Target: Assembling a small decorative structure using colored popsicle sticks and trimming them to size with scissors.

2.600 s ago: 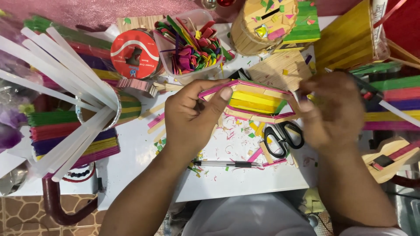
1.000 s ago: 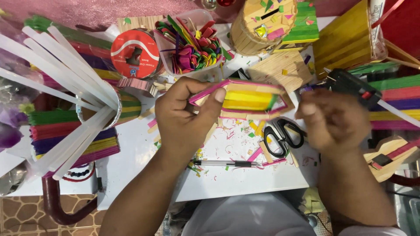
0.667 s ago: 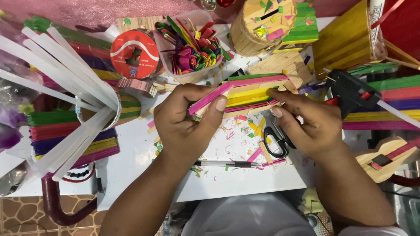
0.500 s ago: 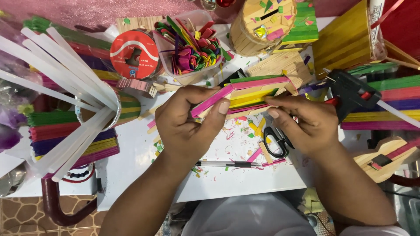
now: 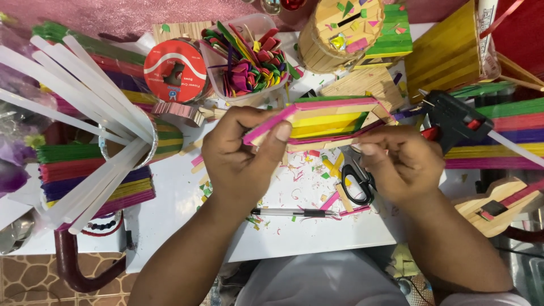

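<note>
In the head view, the left hand [image 5: 241,161] reaches up from the lower left with its forearm slanting across the white tabletop [image 5: 187,209]. Its thumb lies flat on top of a loose pink wooden craft stick [image 5: 271,126], pinching it against the curled fingers beneath, at the left end of a flat panel of glued craft sticks in green, pink, yellow and bare wood [image 5: 334,120]. The panel is held just above the table, between the two hands, tilted slightly up to the right. The right hand [image 5: 402,167] comes in from the lower right, wrist bent, its fingers pressed together and curled under the panel's right lower edge, gripping it there.

A black hot glue gun [image 5: 453,120] lies just right of the right hand. Black-handled scissors [image 5: 356,184] lie partly under that hand, and a black and silver pen [image 5: 292,212] lies on the table below both hands, among coloured scraps.

Half a second ago the pose was nearly the same. A second ago the right hand was well apart from the panel; it has since closed in on the right edge, while the left hand has kept its pinch on the pink stick.
</note>
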